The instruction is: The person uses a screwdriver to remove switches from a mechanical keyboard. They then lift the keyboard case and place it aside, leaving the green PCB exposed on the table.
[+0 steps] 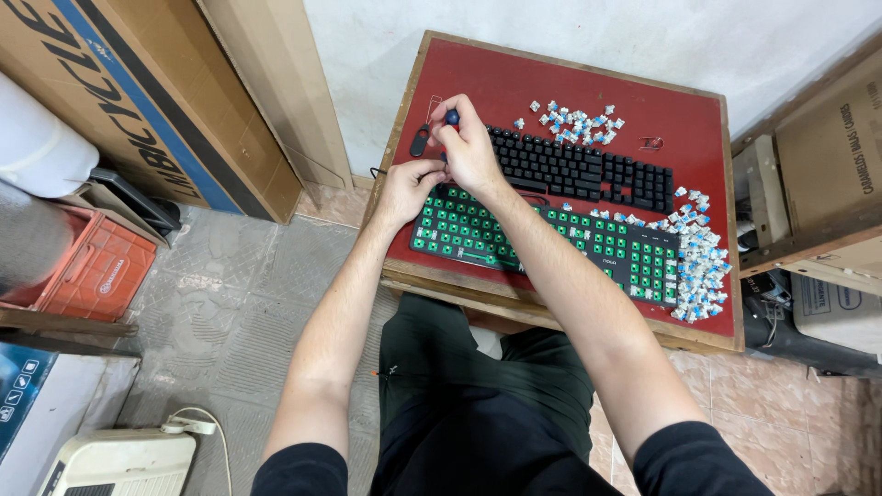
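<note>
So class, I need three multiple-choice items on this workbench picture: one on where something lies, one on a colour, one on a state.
1. Where is the biggest pile of loose switches?
A. at the right end of the near keyboard
B. on the floor
C. in the orange crate

2. What colour is the table top?
A. white
B. red
C. yellow

3. What state is the near keyboard in?
A. all keycaps on
B. keycaps off, green switches bare
C. boxed

Answers:
1 A, the pile lies by that keyboard's right end.
2 B, the surface around both keyboards is red.
3 B, rows of green switches show, while the far keyboard is black.

Both hands, left hand and right hand, meet at its top left corner, the right holding a blue-tipped tool.
</note>
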